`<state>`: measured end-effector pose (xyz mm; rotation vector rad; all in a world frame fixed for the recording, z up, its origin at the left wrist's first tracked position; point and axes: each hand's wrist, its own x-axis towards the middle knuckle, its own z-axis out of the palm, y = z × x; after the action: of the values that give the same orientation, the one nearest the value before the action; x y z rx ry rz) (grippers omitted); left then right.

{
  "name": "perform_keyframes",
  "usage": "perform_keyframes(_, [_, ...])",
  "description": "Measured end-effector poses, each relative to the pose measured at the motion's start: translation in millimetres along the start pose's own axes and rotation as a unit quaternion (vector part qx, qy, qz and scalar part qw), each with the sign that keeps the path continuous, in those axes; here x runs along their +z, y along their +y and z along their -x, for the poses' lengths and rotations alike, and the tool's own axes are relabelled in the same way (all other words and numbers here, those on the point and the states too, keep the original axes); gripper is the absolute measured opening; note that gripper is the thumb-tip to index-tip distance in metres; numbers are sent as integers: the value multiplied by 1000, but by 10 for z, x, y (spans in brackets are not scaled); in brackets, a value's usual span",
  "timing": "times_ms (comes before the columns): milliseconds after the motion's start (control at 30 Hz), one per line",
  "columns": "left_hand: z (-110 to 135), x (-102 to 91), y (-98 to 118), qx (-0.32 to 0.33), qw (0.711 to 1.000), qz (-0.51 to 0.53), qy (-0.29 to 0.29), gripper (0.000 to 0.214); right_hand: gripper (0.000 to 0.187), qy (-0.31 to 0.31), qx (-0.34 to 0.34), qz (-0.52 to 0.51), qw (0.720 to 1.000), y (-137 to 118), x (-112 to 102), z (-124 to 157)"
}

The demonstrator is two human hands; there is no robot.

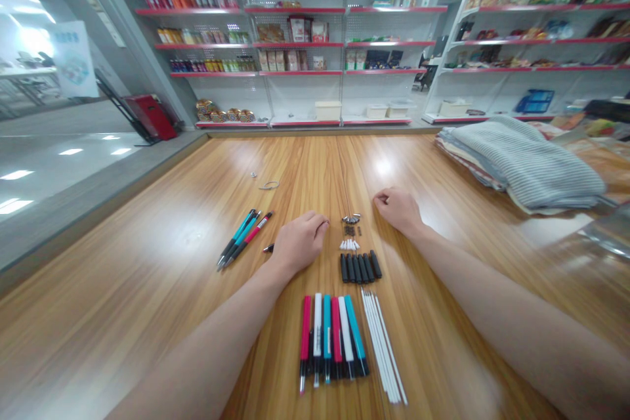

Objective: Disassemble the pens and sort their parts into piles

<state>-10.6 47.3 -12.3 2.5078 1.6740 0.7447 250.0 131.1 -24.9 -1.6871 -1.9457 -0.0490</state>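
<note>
My left hand rests on the wooden table with its fingers curled in. The black end of a pen-like piece shows beside its wrist, mostly hidden. My right hand lies in a loose fist on the table, with nothing visible in it. Between the hands are small metal tips, dark springs, white plastic bits and a row of black grips. Closer to me lie red, white and blue pen barrels and several white refills.
Several pens lie together left of my left hand. Behind them are a clear ring-like strip and a tiny piece. Folded cloths are stacked at the right. Stocked shelves stand beyond the table, with a red hand truck at left.
</note>
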Motion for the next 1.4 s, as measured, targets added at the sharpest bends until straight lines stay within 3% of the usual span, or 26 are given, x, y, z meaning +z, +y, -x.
perform_keyframes(467, [9,7,-5,5,1000,-2,5,24,19,-51,-185,-151,970,-81,25,32])
perform_keyframes(833, [4,-11,12,2,1000,0,3,24,22,-96,-192,-194,957,-144,-19,63])
perform_keyframes(1400, [10,-6,9,-5,1000,-3,-4,27,28,-99,-222,-205,948,-179,-14,84])
